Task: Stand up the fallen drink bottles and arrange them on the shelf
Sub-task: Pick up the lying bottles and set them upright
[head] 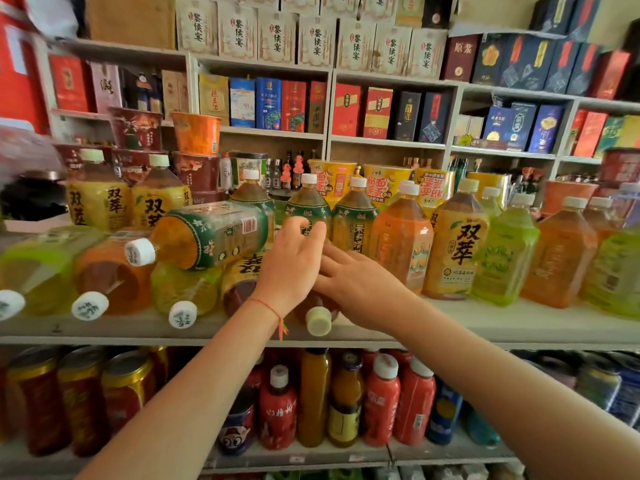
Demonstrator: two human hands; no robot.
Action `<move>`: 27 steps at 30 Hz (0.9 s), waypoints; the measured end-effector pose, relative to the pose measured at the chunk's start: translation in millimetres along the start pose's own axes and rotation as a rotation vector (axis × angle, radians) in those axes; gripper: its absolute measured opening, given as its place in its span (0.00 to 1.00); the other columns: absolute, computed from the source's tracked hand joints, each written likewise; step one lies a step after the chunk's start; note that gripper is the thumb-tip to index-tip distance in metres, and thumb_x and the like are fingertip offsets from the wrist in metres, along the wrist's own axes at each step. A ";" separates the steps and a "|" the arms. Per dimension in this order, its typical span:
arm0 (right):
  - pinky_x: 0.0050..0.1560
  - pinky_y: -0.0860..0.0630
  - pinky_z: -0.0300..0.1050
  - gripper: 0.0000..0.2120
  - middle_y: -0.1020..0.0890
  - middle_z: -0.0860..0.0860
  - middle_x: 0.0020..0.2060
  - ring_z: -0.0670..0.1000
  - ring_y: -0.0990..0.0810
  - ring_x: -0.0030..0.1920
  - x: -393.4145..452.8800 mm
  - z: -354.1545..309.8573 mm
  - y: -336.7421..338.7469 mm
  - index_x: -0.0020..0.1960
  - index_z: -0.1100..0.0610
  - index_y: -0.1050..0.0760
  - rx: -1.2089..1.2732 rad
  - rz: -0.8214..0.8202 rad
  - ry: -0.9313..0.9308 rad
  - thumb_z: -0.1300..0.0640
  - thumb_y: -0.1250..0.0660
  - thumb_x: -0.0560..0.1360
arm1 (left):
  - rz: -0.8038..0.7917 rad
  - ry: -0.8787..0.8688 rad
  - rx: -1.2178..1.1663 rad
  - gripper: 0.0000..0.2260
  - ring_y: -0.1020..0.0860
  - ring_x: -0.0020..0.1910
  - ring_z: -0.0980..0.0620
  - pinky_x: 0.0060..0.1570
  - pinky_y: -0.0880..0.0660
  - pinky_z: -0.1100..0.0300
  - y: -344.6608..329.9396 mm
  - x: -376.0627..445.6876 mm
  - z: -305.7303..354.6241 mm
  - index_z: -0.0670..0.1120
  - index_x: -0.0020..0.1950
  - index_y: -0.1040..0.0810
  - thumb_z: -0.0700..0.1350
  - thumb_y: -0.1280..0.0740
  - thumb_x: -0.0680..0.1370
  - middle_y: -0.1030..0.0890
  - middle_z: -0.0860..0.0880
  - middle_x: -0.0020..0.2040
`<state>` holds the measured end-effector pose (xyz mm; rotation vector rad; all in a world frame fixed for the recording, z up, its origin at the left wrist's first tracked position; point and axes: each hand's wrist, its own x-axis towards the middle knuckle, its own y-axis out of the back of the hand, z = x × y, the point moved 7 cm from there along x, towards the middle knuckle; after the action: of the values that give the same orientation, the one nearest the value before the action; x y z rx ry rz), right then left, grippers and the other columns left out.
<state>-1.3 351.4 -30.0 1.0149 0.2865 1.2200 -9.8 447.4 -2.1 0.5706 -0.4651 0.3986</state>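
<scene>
Nearest me, my left hand (291,261) and right hand (356,282) hover with loose fingers, grasping nothing, over a fallen bottle (317,315) whose cap pokes off the shelf edge (485,336), while left of it more toppled bottles carry the green-labelled tea bottle (204,235), and behind stand upright ones.

Single head view, close, facing forward, slightly down at shelf (485,327).
</scene>
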 end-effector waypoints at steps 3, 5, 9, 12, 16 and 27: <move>0.57 0.23 0.56 0.41 0.25 0.55 0.70 0.60 0.28 0.69 4.6 -6.2 12.6 0.73 0.52 0.30 -0.111 0.021 0.101 0.61 0.20 0.63 | -0.013 0.018 -0.059 0.20 0.26 0.57 0.51 0.54 0.33 0.55 1.5 0.0 -0.2 0.47 0.69 0.30 0.57 0.47 0.85 0.24 0.51 0.59; 0.56 0.24 0.55 0.37 0.27 0.55 0.71 0.60 0.29 0.69 6.5 -9.2 15.6 0.75 0.50 0.33 -0.153 -0.017 0.161 0.62 0.25 0.69 | -0.030 0.033 -0.091 0.18 0.26 0.55 0.52 0.53 0.34 0.56 3.4 0.0 1.3 0.48 0.68 0.29 0.57 0.47 0.85 0.24 0.52 0.55; 0.44 0.24 0.50 0.35 0.22 0.54 0.64 0.59 0.24 0.61 8.0 -12.9 23.4 0.70 0.48 0.28 -0.216 0.055 0.266 0.59 0.21 0.65 | -0.085 0.055 -0.122 0.18 0.26 0.54 0.51 0.54 0.33 0.55 3.2 -2.5 -0.1 0.49 0.62 0.28 0.58 0.49 0.85 0.24 0.53 0.51; 0.51 0.22 0.51 0.44 0.25 0.53 0.67 0.57 0.24 0.60 1.7 5.9 26.4 0.72 0.50 0.34 -0.118 0.118 0.085 0.48 0.18 0.61 | -0.121 0.091 -0.247 0.21 0.25 0.60 0.51 0.62 0.30 0.51 -0.4 -3.5 -6.8 0.49 0.64 0.25 0.60 0.50 0.85 0.22 0.51 0.57; 0.59 0.22 0.53 0.39 0.24 0.46 0.61 0.49 0.25 0.60 -10.7 50.6 38.0 0.68 0.50 0.32 0.454 0.254 -0.388 0.38 0.22 0.64 | -0.089 0.045 -0.374 0.17 0.25 0.60 0.57 0.53 0.31 0.65 -4.1 -7.6 -5.5 0.52 0.64 0.23 0.56 0.48 0.86 0.22 0.59 0.55; 0.57 0.27 0.54 0.35 0.22 0.54 0.58 0.56 0.23 0.58 -17.8 100.9 31.4 0.67 0.58 0.33 0.323 0.406 -0.929 0.30 0.38 0.75 | -0.208 0.061 -0.384 0.20 0.31 0.60 0.58 0.54 0.36 0.62 -52.2 -7.7 11.1 0.54 0.77 0.36 0.47 0.40 0.85 0.29 0.60 0.59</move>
<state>40.0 286.2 44.4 1.8677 -0.4877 0.9366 5.5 398.8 -19.6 0.2294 -0.4058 0.1206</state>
